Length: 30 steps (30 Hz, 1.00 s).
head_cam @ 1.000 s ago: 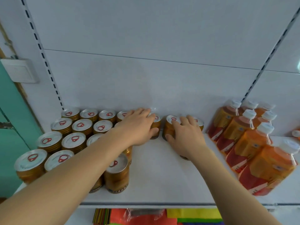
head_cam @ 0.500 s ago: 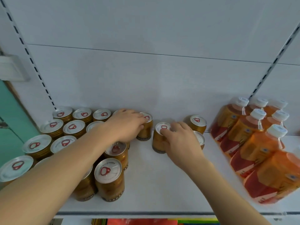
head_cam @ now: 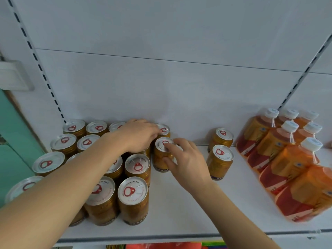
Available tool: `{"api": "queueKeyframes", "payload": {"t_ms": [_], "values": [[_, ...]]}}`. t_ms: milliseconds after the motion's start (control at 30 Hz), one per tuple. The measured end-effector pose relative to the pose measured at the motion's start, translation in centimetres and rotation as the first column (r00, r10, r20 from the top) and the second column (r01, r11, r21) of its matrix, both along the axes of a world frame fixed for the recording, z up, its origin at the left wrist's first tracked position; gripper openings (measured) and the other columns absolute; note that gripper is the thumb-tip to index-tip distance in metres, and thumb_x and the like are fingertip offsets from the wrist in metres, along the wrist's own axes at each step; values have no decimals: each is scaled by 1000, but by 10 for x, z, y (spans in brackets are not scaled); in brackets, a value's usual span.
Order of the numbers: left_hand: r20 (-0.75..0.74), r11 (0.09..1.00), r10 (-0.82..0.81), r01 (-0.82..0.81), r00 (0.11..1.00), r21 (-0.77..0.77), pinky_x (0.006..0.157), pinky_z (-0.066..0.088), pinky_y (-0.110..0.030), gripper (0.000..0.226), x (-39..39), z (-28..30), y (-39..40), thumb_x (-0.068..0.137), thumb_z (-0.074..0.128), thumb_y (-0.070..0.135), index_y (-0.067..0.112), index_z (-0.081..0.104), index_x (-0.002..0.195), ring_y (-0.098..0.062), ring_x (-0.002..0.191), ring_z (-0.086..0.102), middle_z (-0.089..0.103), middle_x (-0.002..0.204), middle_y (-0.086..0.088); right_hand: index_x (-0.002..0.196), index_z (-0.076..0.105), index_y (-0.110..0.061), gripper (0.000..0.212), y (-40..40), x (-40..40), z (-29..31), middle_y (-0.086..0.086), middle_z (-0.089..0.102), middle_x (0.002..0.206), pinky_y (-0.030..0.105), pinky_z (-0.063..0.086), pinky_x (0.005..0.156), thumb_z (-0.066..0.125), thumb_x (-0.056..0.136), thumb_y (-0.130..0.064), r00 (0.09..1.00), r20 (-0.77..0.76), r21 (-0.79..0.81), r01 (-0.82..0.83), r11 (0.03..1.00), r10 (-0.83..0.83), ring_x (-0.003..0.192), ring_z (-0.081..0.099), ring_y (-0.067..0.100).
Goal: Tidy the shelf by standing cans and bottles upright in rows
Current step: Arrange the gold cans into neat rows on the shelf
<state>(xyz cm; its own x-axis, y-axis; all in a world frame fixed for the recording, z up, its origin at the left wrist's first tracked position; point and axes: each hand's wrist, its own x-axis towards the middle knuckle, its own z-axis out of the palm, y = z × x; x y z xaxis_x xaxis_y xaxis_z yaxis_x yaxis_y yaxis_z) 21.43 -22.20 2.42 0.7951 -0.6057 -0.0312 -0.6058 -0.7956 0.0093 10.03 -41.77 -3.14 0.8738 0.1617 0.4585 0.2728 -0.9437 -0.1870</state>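
Two hands are working the can block, and we are sliding one can point(head_cam: 162, 155) in beside it. Our right hand point(head_cam: 186, 162) is gripping that can, fingertips curled over the lid, thumb pressing its side wall. It is standing upright on the shelf point(head_cam: 179, 212), just in front of the back-row can point(head_cam: 163, 131) and just right of the packed cans point(head_cam: 137, 167).

Our left hand point(head_cam: 140, 135) is lying over the block, fingers reaching onto the back-row can's lid; we cannot tell if they are curled around anything or only pressing.

To do this well, we are judging that the push should stay low on the wall, not on the lid, so the can is not tipping. We should be keeping it square with the column in front and closing the gap until the sides are touching, left hand bracing the neighbours.

Two loose cans point(head_cam: 221, 160) are standing upright well apart to the right, probably next. Orange bottles point(head_cam: 287, 159) with white caps are standing in rows at far right.

The shelf is white, with a white back panel point(head_cam: 161, 78) and slotted uprights. A teal wall point(head_cam: 16, 141) is showing at left, colourful packets below the shelf edge.
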Motion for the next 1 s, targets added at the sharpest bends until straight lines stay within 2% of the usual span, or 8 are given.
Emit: {"api": "queueKeyframes", "payload": {"t_ms": [133,300,467,567,633,733,867,1000], "values": [[-103,996,-3,-7,995,-90,122,33,-44,46,-4,4,0,114,35,40,27,48,157,-20,150,37,45,163,4,121,73,-17,37,7,3,-7,10,66,122,44,60,76,83,88,-30,998,55,23,-1,1000,0,99,66,32],[-63,997,-3,-2,998,-76,121,34,-48,51,-5,-4,-1,110,41,50,28,47,156,-22,150,35,43,163,5,124,72,-16,39,9,4,-13,12,65,123,46,61,74,82,89,-29,997,82,34,-1,999,-2,98,66,34],[-52,997,13,-17,999,-69,119,36,-51,51,-7,3,-6,108,46,49,28,48,154,-24,148,36,44,160,2,145,62,-23,51,-7,-7,-4,10,59,145,48,55,101,64,101,-50,999,46,7,4,1000,-4,131,56,33],[-3,992,-14,14,1000,-124,119,35,-50,50,-12,15,-26,108,45,45,26,47,155,-24,148,37,43,161,0,139,67,-15,49,-45,-14,5,13,63,136,47,52,101,61,102,-47,988,132,106,70,992,-84,125,58,36],[18,986,-76,78,997,-147,120,34,-47,52,-19,22,-51,109,45,45,23,47,155,-24,147,38,45,160,0,135,70,-11,44,-79,-15,13,14,66,131,48,50,103,64,101,-39,975,164,87,140,986,-152,122,59,39],[44,974,-175,180,984,-138,122,32,-45,53,-36,27,-95,109,46,44,22,44,157,-28,150,37,42,163,-5,143,65,-16,41,-129,-13,34,12,61,142,50,41,115,63,104,-29,965,-6,28,260,965,-260,135,51,39],[-11,968,-242,241,970,-77,127,23,-50,64,-64,25,-143,110,41,49,26,22,167,-33,160,17,9,176,-9,160,44,-33,53,-169,-1,48,1,43,162,45,30,125,47,108,-24,938,-279,-57,198,979,-206,153,32,30],[-59,966,-259,259,964,-4,115,38,-54,59,-76,2,-168,106,45,55,24,40,155,-35,146,37,30,164,-7,164,34,-34,66,-175,22,47,4,34,167,45,32,124,54,105,-14,900,-397,-131,142,981,-183,154,32,34]]}}
